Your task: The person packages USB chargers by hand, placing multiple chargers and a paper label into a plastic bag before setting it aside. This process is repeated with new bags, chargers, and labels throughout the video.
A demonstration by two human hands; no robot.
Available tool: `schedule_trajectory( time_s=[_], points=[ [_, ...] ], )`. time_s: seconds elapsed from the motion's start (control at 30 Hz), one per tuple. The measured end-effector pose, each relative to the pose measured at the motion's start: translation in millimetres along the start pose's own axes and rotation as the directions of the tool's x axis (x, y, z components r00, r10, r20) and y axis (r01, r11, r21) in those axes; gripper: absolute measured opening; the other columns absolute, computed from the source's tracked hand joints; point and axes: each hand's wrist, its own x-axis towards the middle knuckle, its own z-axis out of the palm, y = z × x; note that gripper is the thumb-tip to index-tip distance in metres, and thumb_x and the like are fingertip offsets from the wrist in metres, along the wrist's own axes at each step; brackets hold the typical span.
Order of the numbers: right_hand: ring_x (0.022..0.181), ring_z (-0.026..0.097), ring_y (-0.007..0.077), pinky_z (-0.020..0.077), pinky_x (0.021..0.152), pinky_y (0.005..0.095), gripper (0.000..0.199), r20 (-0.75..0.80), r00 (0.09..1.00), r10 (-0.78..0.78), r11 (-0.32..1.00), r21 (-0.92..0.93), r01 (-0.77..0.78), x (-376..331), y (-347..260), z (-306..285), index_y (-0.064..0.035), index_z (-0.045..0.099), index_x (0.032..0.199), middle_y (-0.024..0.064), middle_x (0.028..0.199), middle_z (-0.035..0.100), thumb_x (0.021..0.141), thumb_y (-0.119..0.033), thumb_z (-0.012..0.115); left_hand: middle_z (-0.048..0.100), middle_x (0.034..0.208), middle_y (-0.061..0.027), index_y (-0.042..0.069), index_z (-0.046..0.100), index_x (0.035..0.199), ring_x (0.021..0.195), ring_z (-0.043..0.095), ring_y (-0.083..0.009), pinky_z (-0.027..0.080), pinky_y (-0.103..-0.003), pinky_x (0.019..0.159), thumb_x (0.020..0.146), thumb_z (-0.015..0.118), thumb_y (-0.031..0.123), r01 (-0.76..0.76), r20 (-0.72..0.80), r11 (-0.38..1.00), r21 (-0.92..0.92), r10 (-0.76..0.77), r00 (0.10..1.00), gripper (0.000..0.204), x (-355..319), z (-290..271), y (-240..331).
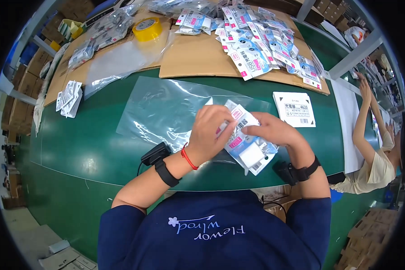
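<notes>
Plastic (144, 105), a clear bag or sheet, lay slack on the green table (85, 146) to the left of and beneath the hands; being so light and loose, it could have caught on the left wrist and been dragged askew. Left hand (213, 128) and right hand (272, 130) worked close together, both closed on the same bunch of flat retail packs (243, 144), held in front of the person's chest, just above the plastic. The left curled its fingers and thumb around the upper left edge, while the right laid its thumb across the face, its other fingers mostly hidden. Slick wrapping and overlapping layers seemed the likeliest trouble: if either grip had eased, a pack could have slid out or the edges fanned apart, and too hard a squeeze might have creased the card. Farther right, a neat stack of white cards (294, 109) sat near enough for a careless sweep of the right hand to skew it. As for looks, the bunch was tilted, with bright pink patches toward its left, white and pale blue printing through the middle, a plain white block low on the front, and shiny clear film along its right side; the exact count could not be told.
</notes>
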Motion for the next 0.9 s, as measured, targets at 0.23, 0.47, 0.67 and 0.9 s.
schedule_trajectory(
  time_s=[0.23, 0.47, 0.67, 0.9],
  points=[
    [0.092, 0.061, 0.0149, 0.0475, 0.08, 0.0284, 0.04, 0.089, 0.979, -0.182, 0.965, -0.174, 0.195, 14, 2, 17, 0.0009, 0.057, 0.114, 0.0089, 0.105, 0.065, 0.083, -0.024, 0.064, 0.062, 0.101, -0.0073, 0.008, 0.061, 0.088, 0.095, 0.056, -0.0259, 0.04, -0.038, 0.083, 0.076, 0.07, 0.008, -0.115, 0.119, 0.992, -0.045, 0.119, 0.986, 0.016, -6, -1, 25],
    [0.095, 0.061, 0.0168, 0.0485, 0.082, 0.03, 0.04, 0.032, 0.951, -0.307, 0.948, 0.101, 0.303, 24, 8, 20, 0.0001, 0.055, 0.12, 0.0104, 0.111, 0.064, 0.086, -0.021, 0.062, 0.057, 0.118, -0.0099, 0.009, 0.061, 0.088, 0.12, 0.048, -0.0288, 0.035, -0.047, 0.101, 0.075, 0.071, 0.019, -0.28, 0.289, 0.944, -0.174, 0.321, 0.902, 0.019, -9, -17, 55],
    [0.096, 0.062, 0.0175, 0.0491, 0.085, 0.0312, 0.036, 0.058, 0.998, -0.022, 0.876, 0.482, -0.009, 39, -3, 24, 0.002, 0.054, 0.12, 0.0103, 0.109, 0.064, 0.091, -0.019, 0.058, 0.053, 0.127, -0.0113, 0.008, 0.062, 0.082, 0.13, 0.04, -0.0306, 0.027, -0.055, 0.109, 0.075, 0.064, 0.018, -0.561, 0.524, 0.827, -0.017, 0.486, 0.7, 0.012, -25, -8, 39],
    [0.095, 0.059, 0.0152, 0.0482, 0.085, 0.0303, 0.043, -0.1, 0.99, -0.097, 0.883, 0.45, 0.132, 63, -1, 63, 0.0023, 0.05, 0.124, 0.0087, 0.11, 0.062, 0.092, -0.024, 0.059, 0.05, 0.133, -0.0122, 0.006, 0.064, 0.079, 0.133, 0.037, -0.0312, 0.026, -0.054, 0.11, 0.076, 0.059, 0.014, -0.579, 0.39, 0.815, -0.033, 0.543, 0.743, 0.01, -34, 16, 64]
  ],
)
